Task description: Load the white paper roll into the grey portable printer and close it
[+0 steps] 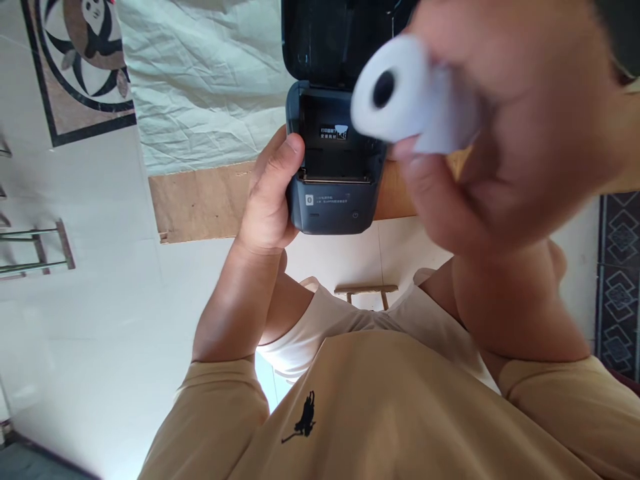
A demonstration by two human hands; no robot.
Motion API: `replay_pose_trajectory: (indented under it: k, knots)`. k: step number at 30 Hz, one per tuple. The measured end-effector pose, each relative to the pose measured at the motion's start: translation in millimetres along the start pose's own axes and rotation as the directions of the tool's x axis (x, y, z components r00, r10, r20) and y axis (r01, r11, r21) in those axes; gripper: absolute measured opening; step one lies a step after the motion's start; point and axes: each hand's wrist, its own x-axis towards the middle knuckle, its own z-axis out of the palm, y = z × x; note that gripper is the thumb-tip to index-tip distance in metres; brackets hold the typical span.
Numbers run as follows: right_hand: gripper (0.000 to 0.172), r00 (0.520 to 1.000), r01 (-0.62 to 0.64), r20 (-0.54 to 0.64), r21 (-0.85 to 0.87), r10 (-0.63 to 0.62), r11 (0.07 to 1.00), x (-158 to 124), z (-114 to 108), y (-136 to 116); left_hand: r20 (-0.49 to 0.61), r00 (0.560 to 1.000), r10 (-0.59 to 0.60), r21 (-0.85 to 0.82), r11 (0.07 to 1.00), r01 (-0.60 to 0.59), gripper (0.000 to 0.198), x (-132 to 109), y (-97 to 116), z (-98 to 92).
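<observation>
A dark label printer [327,207] is tilted toward me near the table's front edge, its lid [325,43] swung up and its paper bay showing a small printed label inside. My left hand [275,180] grips the printer's left side, thumb on the rim. Close to the camera, my right hand [510,127] pinches a white paper roll [405,90] with a dark core hole facing left. The roll hangs above and to the right of the bay, overlapping the lid from this viewpoint. Motion blurs the right hand and the roll slightly.
A pale green cloth [210,80] covers the wooden table [200,203], leaving its front strip bare. Under the table edge are my legs and a wooden stool [365,289]. Another stool [40,247] stands at left on the tiled floor. A dark object [623,33] sits at upper right.
</observation>
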Motion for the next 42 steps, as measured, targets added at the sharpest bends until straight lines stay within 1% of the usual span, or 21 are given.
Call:
replay_pose_trajectory:
  k: [1,2,3,4,5,6,9,11,14,18,22,24,26,29,32,34,35,38,39,40,42]
  knots:
    - [0.016,0.972,0.142,0.193,-0.031,-0.133,0.989,-7,2,-5,-0.001,1.0,0.004,0.009,1.0,-0.004,0.053,0,0,-0.7]
    - [0.022,0.868,0.32,0.411,-0.036,-0.278,0.947,-13,5,-8,-0.004,1.0,0.014,0.011,1.0,-0.014,0.052,0,0,-1.7]
    - [0.029,0.706,0.497,0.582,-0.003,-0.403,0.868,-18,8,-10,-0.003,1.0,0.025,0.006,1.0,-0.025,0.05,0,0,-2.7]
    - [0.035,0.546,0.642,0.684,0.029,-0.484,0.766,-21,11,-10,0.008,0.999,0.036,-0.001,0.999,-0.036,0.049,0,0,-3.7]
    - [0.04,0.442,0.737,0.727,0.04,-0.526,0.674,-23,14,-10,0.026,0.999,0.043,-0.007,0.999,-0.043,0.049,0,1,-4.5]
    - [0.04,0.415,0.781,0.737,0.012,-0.534,0.625,-24,16,-9,0.056,0.997,0.044,-0.009,0.999,-0.043,0.05,-1,1,-5.0]
    - [0.024,0.476,0.77,0.759,-0.115,-0.445,0.627,-23,22,-8,0.097,0.995,0.016,-0.022,1.0,-0.014,0.053,-4,4,-4.2]
    - [0.015,0.492,0.746,0.776,-0.143,-0.394,0.651,-20,25,-7,0.085,0.996,-0.015,-0.055,0.998,0.019,0.043,-5,7,-2.8]
    - [0.012,0.473,0.741,0.777,-0.096,-0.415,0.665,-17,26,-4,0.075,0.996,-0.057,-0.048,0.997,0.061,0.028,-6,10,-2.5]
    - [0.015,0.455,0.774,0.73,-0.04,-0.51,0.632,-19,21,-2,0.064,0.996,-0.064,-0.005,0.998,0.064,0.035,-7,13,-2.0]
    - [0.023,0.402,0.804,0.721,0.016,-0.564,0.594,-23,15,-4,0.021,0.996,-0.086,0.001,0.996,0.086,0.032,-10,16,2.5]
    - [0.023,0.373,0.811,0.735,0.039,-0.566,0.584,-23,13,-3,0.063,0.997,-0.036,0.009,0.999,0.035,0.033,-10,16,2.4]
    - [0.021,0.342,0.821,0.745,0.06,-0.573,0.568,-23,13,1,0.112,0.994,0.017,0.0,1.0,-0.017,0.039,-9,14,-0.8]
    - [0.018,0.307,0.838,0.744,0.085,-0.594,0.539,-23,13,8,0.157,0.987,0.018,-0.023,1.0,-0.014,0.065,-6,8,-7.9]
    - [0.024,0.298,0.843,0.758,0.077,-0.581,0.533,-23,11,10,0.137,0.99,0.027,-0.031,0.999,-0.023,0.066,-2,0,-11.9]
    - [0.024,0.322,0.836,0.749,0.064,-0.58,0.546,-23,8,8,0.113,0.993,0.04,-0.036,0.999,-0.037,0.061,-1,-2,-11.7]
    - [0.022,0.351,0.827,0.731,0.052,-0.586,0.56,-21,6,6,0.113,0.993,0.044,-0.034,0.999,-0.041,0.061,-1,-3,-11.0]
    - [0.014,0.485,0.778,0.658,-0.024,-0.576,0.627,-12,1,4,0.118,0.992,0.041,-0.019,0.999,-0.039,0.065,-4,1,-8.8]
    - [0.014,0.509,0.768,0.645,-0.04,-0.57,0.64,-8,1,5,0.125,0.992,0.032,-0.007,0.999,-0.032,0.066,-5,3,-8.5]
    - [0.014,0.513,0.765,0.642,-0.04,-0.57,0.643,-3,1,6,0.136,0.99,0.024,0.007,1.0,-0.026,0.066,-6,5,-8.6]
    - [0.012,0.486,0.764,0.658,-0.001,-0.575,0.645,4,5,9,0.196,0.98,0.03,0.041,0.998,-0.038,0.065,-5,4,-11.3]
